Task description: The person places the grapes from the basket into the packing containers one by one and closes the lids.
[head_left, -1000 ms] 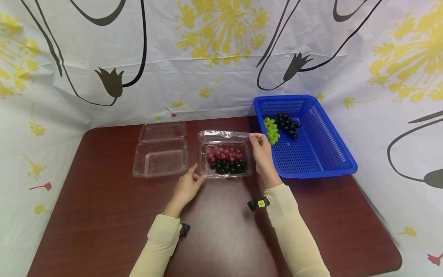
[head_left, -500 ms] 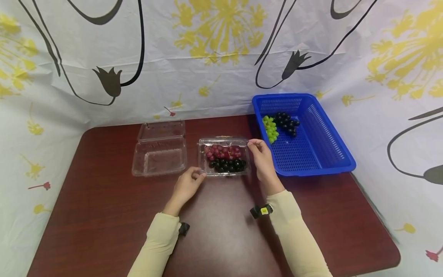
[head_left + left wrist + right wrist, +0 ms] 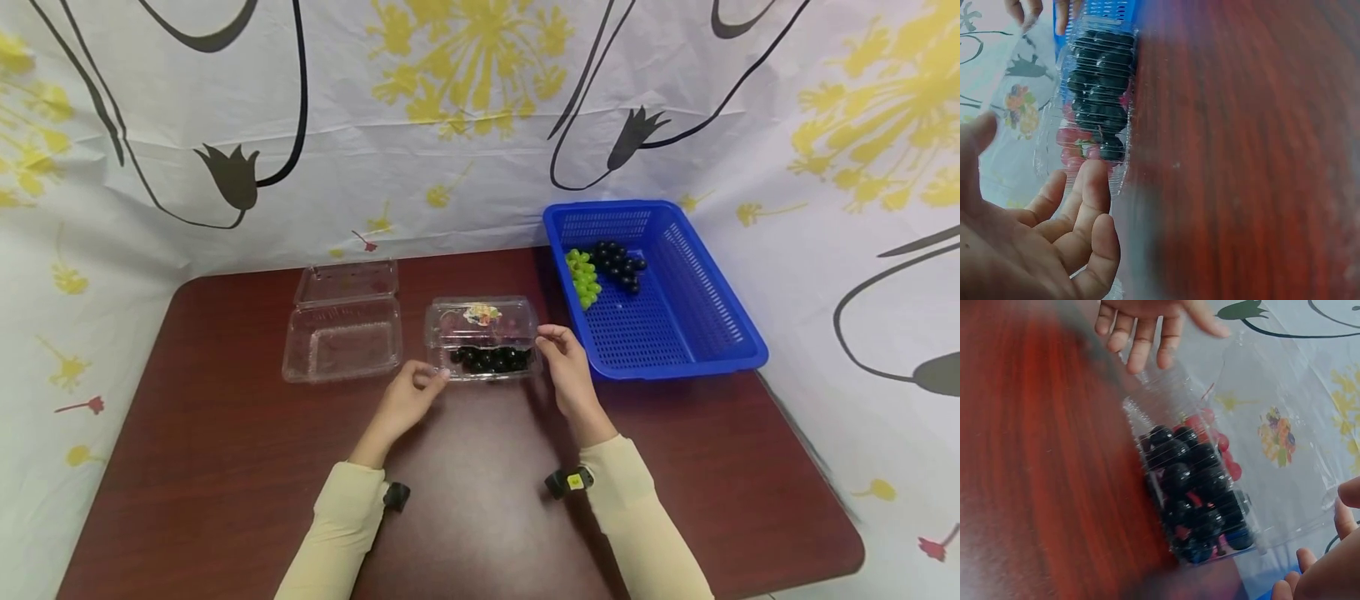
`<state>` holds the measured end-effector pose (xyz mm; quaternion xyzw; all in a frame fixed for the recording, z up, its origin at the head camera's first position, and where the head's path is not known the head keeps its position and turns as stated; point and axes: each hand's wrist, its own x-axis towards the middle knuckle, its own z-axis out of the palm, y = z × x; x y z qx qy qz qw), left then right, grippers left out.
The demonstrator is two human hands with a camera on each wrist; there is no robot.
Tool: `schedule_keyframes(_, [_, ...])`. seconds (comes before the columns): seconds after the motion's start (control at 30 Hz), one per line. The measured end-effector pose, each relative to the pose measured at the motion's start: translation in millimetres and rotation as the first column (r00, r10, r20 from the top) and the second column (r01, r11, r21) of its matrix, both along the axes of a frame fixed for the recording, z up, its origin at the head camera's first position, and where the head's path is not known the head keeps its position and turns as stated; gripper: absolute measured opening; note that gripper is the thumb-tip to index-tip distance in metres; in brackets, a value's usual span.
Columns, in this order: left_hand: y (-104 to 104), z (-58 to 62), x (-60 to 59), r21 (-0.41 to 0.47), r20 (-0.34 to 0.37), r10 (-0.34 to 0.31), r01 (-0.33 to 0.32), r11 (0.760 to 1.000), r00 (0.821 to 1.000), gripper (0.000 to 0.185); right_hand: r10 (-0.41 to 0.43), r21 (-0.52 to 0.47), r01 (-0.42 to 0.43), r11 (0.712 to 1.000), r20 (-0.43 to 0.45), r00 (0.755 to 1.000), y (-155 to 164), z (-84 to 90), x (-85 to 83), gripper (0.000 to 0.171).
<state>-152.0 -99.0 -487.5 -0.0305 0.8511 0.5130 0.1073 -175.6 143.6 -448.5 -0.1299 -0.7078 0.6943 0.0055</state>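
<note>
A clear plastic clamshell box (image 3: 482, 340) sits mid-table with black grapes (image 3: 491, 360) in front and red grapes (image 3: 1219, 447) behind. Its lid, bearing a colourful sticker (image 3: 482, 313), lies almost flat over the fruit. My right hand (image 3: 547, 337) pinches the lid's right front corner between thumb and fingers. My left hand (image 3: 429, 379) rests at the box's left front corner. In the left wrist view its fingers (image 3: 1088, 187) touch the rim with the thumb held apart.
An empty clear clamshell (image 3: 341, 340) lies open to the left of the box. A blue slotted basket (image 3: 697, 333) stands at the right, holding green grapes (image 3: 582, 279) and black grapes (image 3: 618, 262). The dark red table (image 3: 225, 467) is backed by a patterned cloth.
My right hand has swung the lid from upright down over the grapes, moving toward me. My left hand has stayed at the left front corner.
</note>
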Motion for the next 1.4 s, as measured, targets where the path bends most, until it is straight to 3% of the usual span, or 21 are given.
schedule_keyframes(0.17, [1,3.2,-1.8,0.085,0.04,0.025,-0.028,0.996,0.999,0.049,0.008,0.028,-0.009,1.0,0.011,1.0,2,-9.6,3.1,0.03])
schedule_keyframes(0.37, [1,2.9,-3.6,0.099,0.052,0.056,-0.061,0.993,0.997,0.052,0.01,0.028,-0.01,1.0,0.005,1.0,2,-19.7,7.9,0.03])
schedule_keyframes(1.07, [6,-3.3,-6.3,0.172,0.063,0.104,-0.114,0.979,0.993,0.03,-0.006,0.067,0.004,0.998,0.031,0.999,7,-39.4,10.2,0.033])
schedule_keyframes(1.4, [10,-4.5,-9.9,0.239,0.133,0.07,-0.1,0.966,0.989,0.031,0.058,0.117,-0.08,0.99,0.175,0.983,15,-44.8,9.6,0.021])
